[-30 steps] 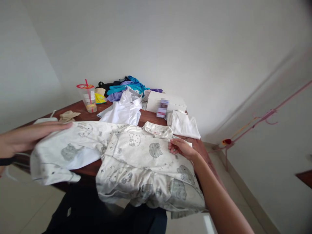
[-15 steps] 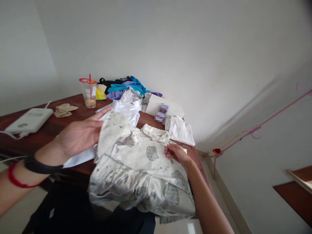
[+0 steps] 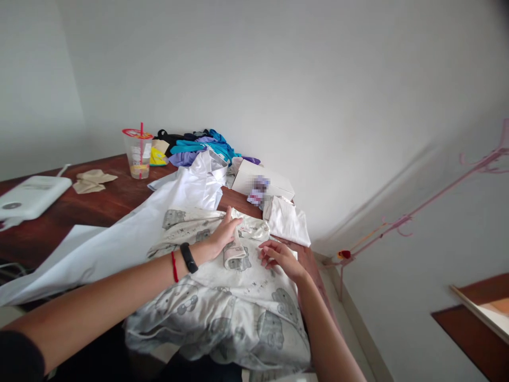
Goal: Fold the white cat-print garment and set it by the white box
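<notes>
A white shirt with grey cartoon-cat prints (image 3: 258, 284) lies spread over the table's front edge, its collar toward the wall. One sleeve is folded inward over the chest, and its cuff (image 3: 235, 257) rests near the middle. My left hand (image 3: 220, 237) lies flat on that folded sleeve, fingers extended and thumb raised. Just right of the cuff, my right hand (image 3: 281, 259) hovers at or touches the shirt front, fingers loosely bent and apart with no cloth visibly gripped. A plain white collared shirt (image 3: 186, 188) stretches out behind and to the left.
On the dark wooden table (image 3: 107, 207) stand a plastic cup with a red straw (image 3: 137, 156), a white device (image 3: 37, 196) and a brown napkin (image 3: 93, 181). Behind are piled clothes (image 3: 217, 143), a white box (image 3: 274, 180) and folded white cloth (image 3: 288, 218). A pink rack (image 3: 403, 222) is at right.
My left hand has swung right, bringing the lifted sleeve across and down onto the shirt's chest. My right hand stays near the shirt front. The view has shifted slightly.
</notes>
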`<state>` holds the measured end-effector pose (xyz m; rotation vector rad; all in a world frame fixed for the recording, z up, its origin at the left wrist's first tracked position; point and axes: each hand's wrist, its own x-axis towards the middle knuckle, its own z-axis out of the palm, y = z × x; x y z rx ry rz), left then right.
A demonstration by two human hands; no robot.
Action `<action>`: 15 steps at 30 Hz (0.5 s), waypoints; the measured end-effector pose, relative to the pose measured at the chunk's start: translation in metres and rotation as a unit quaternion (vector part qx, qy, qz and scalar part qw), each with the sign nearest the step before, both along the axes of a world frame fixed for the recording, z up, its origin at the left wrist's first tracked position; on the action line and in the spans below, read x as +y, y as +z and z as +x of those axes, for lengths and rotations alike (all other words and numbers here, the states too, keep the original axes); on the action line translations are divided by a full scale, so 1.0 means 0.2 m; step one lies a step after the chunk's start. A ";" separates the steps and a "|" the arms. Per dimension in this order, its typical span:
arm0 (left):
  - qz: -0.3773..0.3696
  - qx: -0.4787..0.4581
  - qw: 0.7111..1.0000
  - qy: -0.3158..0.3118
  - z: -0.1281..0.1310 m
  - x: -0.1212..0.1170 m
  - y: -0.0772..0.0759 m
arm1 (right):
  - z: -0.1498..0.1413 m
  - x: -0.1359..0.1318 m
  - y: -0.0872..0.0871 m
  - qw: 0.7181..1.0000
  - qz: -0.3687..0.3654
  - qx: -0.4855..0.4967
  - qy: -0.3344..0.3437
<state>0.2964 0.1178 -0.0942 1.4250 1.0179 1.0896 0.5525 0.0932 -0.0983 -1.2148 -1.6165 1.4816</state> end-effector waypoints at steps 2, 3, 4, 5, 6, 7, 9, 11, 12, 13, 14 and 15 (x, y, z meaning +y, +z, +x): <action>0.043 0.029 0.998 -0.027 0.01 0.00 -0.04 | -0.01 0.00 0.01 1.000 0.012 0.004 -0.005; 0.066 0.043 0.996 -0.043 0.01 0.00 -0.05 | -0.02 -0.01 0.01 1.000 0.016 0.006 -0.006; 0.089 0.058 0.992 -0.063 0.00 -0.01 -0.06 | -0.02 -0.01 0.01 1.000 0.019 0.008 -0.004; 0.112 0.072 0.988 -0.084 -0.01 -0.01 -0.05 | -0.02 -0.01 0.01 1.000 0.020 0.010 0.003; 0.135 0.087 0.981 -0.106 -0.03 -0.02 -0.05 | -0.03 -0.02 0.02 1.000 0.020 0.013 0.013; 0.159 0.102 0.974 -0.127 -0.04 -0.02 -0.04 | -0.03 -0.02 0.01 0.999 0.018 0.018 0.026; 0.208 0.132 0.955 -0.167 -0.07 -0.03 -0.02 | -0.03 -0.02 0.01 0.998 0.008 0.031 0.057; 0.258 0.164 0.930 -0.206 -0.10 -0.04 -0.01 | -0.03 -0.03 0.00 0.995 -0.009 0.041 0.088; 0.280 0.180 0.916 -0.223 -0.11 -0.04 -0.01 | -0.04 -0.03 -0.01 0.994 -0.017 0.042 0.100; 0.301 0.195 0.903 -0.236 -0.12 -0.04 -0.01 | -0.04 -0.03 -0.01 0.993 -0.025 0.040 0.110; 0.318 0.210 0.892 -0.244 -0.13 -0.04 -0.01 | -0.04 -0.03 -0.01 0.992 -0.031 0.037 0.117; 0.332 0.223 0.883 -0.247 -0.14 -0.04 -0.01 | -0.04 -0.03 -0.01 0.991 -0.035 0.035 0.121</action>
